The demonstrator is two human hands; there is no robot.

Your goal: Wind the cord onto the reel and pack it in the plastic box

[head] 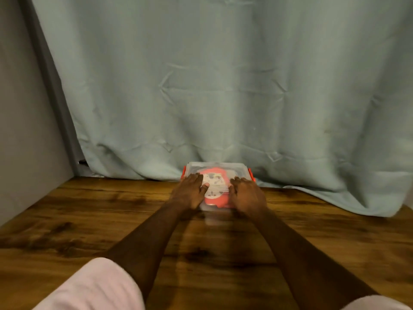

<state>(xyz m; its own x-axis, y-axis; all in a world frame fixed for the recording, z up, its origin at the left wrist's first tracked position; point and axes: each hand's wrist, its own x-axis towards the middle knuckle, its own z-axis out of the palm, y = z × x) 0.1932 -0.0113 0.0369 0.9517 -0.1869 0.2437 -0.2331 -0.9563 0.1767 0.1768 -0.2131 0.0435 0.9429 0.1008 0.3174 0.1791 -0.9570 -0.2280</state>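
A clear plastic box (234, 170) with red side latches (250, 174) stands on the wooden table (89, 220) near the curtain. Its lid is on. Through the lid I see the red cord reel (215, 199) with a white socket face. My left hand (190, 192) lies flat on the left part of the lid, fingers stretched forward. My right hand (247, 195) rests on the right part of the lid, fingers slightly bent over the top. No loose cord is in view.
A pale blue curtain (223, 86) hangs right behind the box and spills onto the table at the right. A grey wall (26, 130) bounds the left side. Pink sleeves (93, 287) sit at the bottom edge.
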